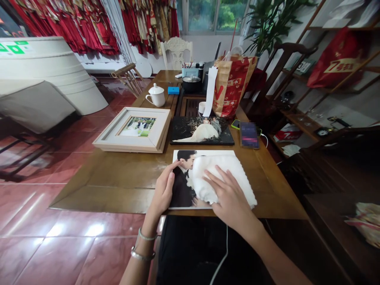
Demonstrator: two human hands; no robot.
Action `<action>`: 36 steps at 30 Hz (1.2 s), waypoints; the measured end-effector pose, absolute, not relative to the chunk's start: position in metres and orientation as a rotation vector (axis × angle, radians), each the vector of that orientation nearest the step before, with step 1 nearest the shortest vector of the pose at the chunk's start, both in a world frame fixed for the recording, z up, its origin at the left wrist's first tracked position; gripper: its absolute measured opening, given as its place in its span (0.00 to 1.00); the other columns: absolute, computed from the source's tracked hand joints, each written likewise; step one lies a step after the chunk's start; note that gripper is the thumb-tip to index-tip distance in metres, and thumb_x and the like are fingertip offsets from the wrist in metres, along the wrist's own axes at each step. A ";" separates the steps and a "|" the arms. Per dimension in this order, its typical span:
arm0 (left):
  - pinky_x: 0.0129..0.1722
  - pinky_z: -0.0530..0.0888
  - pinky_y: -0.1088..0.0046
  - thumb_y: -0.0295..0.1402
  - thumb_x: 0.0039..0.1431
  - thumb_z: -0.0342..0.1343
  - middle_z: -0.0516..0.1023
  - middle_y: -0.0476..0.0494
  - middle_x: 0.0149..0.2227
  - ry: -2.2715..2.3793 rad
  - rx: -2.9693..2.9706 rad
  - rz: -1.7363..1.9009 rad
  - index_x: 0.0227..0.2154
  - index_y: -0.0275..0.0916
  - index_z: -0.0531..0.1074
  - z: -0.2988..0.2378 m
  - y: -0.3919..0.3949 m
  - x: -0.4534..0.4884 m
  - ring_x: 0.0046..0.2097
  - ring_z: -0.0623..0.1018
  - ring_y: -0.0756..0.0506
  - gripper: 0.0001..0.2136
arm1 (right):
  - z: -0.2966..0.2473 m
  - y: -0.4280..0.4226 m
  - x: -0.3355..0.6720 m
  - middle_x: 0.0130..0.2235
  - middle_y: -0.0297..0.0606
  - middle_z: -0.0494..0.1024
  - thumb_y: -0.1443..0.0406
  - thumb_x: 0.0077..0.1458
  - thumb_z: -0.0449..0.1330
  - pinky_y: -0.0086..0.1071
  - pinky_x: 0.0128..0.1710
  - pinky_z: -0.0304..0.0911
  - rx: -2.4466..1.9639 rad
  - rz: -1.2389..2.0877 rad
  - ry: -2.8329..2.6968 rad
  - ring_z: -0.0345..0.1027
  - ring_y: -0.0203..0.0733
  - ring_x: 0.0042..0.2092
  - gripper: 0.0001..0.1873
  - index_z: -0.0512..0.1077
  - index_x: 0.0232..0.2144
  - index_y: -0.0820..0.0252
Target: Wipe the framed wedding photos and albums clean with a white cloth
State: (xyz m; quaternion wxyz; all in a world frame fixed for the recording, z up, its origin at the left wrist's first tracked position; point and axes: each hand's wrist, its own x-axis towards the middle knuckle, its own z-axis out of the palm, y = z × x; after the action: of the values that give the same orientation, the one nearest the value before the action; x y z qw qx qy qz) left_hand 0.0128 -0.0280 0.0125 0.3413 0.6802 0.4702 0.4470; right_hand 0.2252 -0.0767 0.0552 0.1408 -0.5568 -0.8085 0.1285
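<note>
A large wedding photo print [181, 186] lies flat at the near edge of the wooden table [124, 178]. A white cloth [228, 170] is spread over its right part. My right hand [230, 196] lies flat on the cloth with the fingers stretched out, pressing it onto the print. My left hand [163, 192] rests on the print's left edge, fingers curved against it, holding it in place. Two bracelets circle my left wrist.
A white framed photo [135, 128] and a dark photo panel [202, 130] lie further back. Beyond them stand a lidded white cup [156, 95], a red paper bag [233, 85], a phone [249, 134] and a pen holder. Wooden chairs and shelves stand at the right.
</note>
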 end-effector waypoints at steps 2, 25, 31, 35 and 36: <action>0.63 0.61 0.59 0.44 0.70 0.36 0.69 0.39 0.59 1.185 1.717 1.188 0.56 0.39 0.67 0.011 -0.029 0.012 0.61 0.67 0.41 0.22 | 0.053 -0.080 0.213 0.66 0.42 0.59 0.74 0.42 0.53 0.57 0.67 0.36 -1.564 0.365 -2.364 0.36 0.58 0.69 0.39 0.63 0.60 0.65; 0.62 0.64 0.55 0.32 0.62 0.54 0.69 0.39 0.58 1.242 2.121 1.061 0.53 0.41 0.68 0.005 -0.023 0.016 0.63 0.65 0.39 0.16 | 0.039 -0.015 0.296 0.66 0.32 0.58 0.74 0.45 0.52 0.57 0.66 0.37 -1.714 0.420 -2.204 0.37 0.52 0.69 0.39 0.61 0.61 0.51; 0.62 0.64 0.53 0.32 0.61 0.55 0.69 0.38 0.57 1.259 2.122 1.066 0.52 0.41 0.69 0.006 -0.024 0.016 0.63 0.65 0.38 0.16 | 0.049 -0.021 0.252 0.68 0.31 0.54 0.74 0.42 0.52 0.58 0.66 0.31 -1.660 0.394 -2.360 0.32 0.54 0.70 0.42 0.60 0.62 0.51; 0.62 0.63 0.53 0.31 0.62 0.53 0.69 0.38 0.58 1.245 2.132 1.047 0.53 0.41 0.69 0.007 -0.024 0.016 0.64 0.64 0.39 0.16 | 0.057 -0.070 0.242 0.67 0.25 0.53 0.77 0.33 0.49 0.55 0.67 0.28 -1.384 0.614 -2.515 0.30 0.46 0.70 0.51 0.58 0.63 0.48; 0.62 0.63 0.53 0.30 0.62 0.53 0.69 0.39 0.58 1.244 2.132 1.042 0.53 0.41 0.69 0.007 -0.024 0.016 0.64 0.64 0.39 0.16 | 0.060 -0.082 0.245 0.67 0.22 0.53 0.77 0.32 0.49 0.54 0.67 0.28 -1.329 0.699 -2.537 0.30 0.44 0.70 0.52 0.57 0.63 0.46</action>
State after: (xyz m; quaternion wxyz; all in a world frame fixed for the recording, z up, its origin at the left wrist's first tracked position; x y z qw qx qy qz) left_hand 0.0162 -0.0241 0.0074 0.2292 0.7746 0.4519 0.3785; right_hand 0.2448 -0.0824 0.0599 0.0968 -0.4486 -0.8565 0.2361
